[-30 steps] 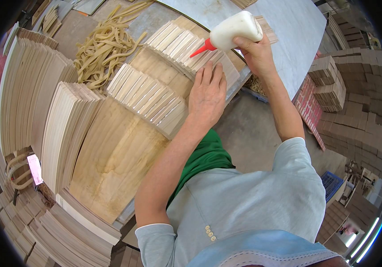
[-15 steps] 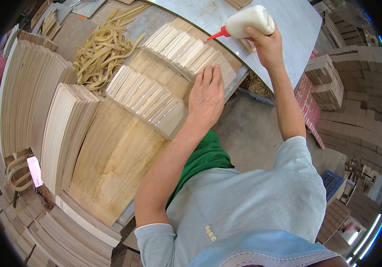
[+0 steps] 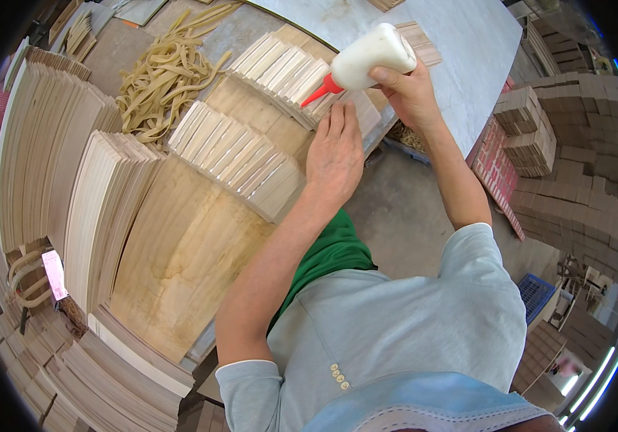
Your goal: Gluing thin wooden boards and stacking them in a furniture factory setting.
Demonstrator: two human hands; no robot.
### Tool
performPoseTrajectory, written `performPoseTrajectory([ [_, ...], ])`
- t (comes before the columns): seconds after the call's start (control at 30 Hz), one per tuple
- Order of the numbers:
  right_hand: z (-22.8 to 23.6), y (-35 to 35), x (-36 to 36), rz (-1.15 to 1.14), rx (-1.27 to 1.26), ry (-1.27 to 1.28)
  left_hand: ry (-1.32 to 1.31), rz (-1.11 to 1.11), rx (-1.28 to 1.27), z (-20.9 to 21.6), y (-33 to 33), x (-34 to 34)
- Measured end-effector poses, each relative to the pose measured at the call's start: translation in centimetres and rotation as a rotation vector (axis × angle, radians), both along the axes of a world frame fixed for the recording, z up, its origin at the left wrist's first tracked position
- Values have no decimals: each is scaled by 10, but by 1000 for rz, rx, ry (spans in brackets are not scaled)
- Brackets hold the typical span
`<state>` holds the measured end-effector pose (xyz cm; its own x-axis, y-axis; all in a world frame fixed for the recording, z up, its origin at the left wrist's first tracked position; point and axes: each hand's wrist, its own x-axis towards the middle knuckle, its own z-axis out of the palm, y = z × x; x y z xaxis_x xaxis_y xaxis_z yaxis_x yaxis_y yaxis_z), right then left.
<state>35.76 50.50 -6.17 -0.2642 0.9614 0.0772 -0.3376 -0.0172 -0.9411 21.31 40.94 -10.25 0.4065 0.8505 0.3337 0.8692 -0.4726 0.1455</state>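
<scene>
My right hand [image 3: 411, 92] is wrapped round a white squeeze bottle [image 3: 372, 59] with a red nozzle [image 3: 316, 93]. The bottle is tilted, and its nozzle tip points down at the near edge of the far row of overlapping pale wood slats [image 3: 280, 68]. My left hand [image 3: 335, 155] lies with fingers stretched out on the right end of that row, close to the nozzle. A second row of overlapping slats [image 3: 233, 155] sits nearer to me, with shiny white lines of glue along several slats. Both rows rest on a wooden board [image 3: 179, 252].
Tall stacks of thin wood panels [image 3: 57, 151] stand on the left. A tangled heap of tan bands [image 3: 168, 83] lies beyond the slats. A grey metal tabletop [image 3: 467, 65] with a small wood piece [image 3: 420, 42] is at the far right. Stacked wood blocks [image 3: 575, 201] fill the right side.
My right hand has brought the bottle left and nearer to me, so the nozzle now sits lower, by the slats' near edge. My left hand has stayed almost in place.
</scene>
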Motion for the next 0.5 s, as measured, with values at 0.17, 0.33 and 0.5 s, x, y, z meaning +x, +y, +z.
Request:
performPoseTrajectory([
  [0.17,0,0,-1,-3,14,3,10,-6,5,0,0,-2],
  [0.33,-2,6,13,-86,111,-44,22,-14,-12,2,-1,-2],
  [0.5,3,14,24,-118,146,-77,1,1,-4,2,-2,-3],
])
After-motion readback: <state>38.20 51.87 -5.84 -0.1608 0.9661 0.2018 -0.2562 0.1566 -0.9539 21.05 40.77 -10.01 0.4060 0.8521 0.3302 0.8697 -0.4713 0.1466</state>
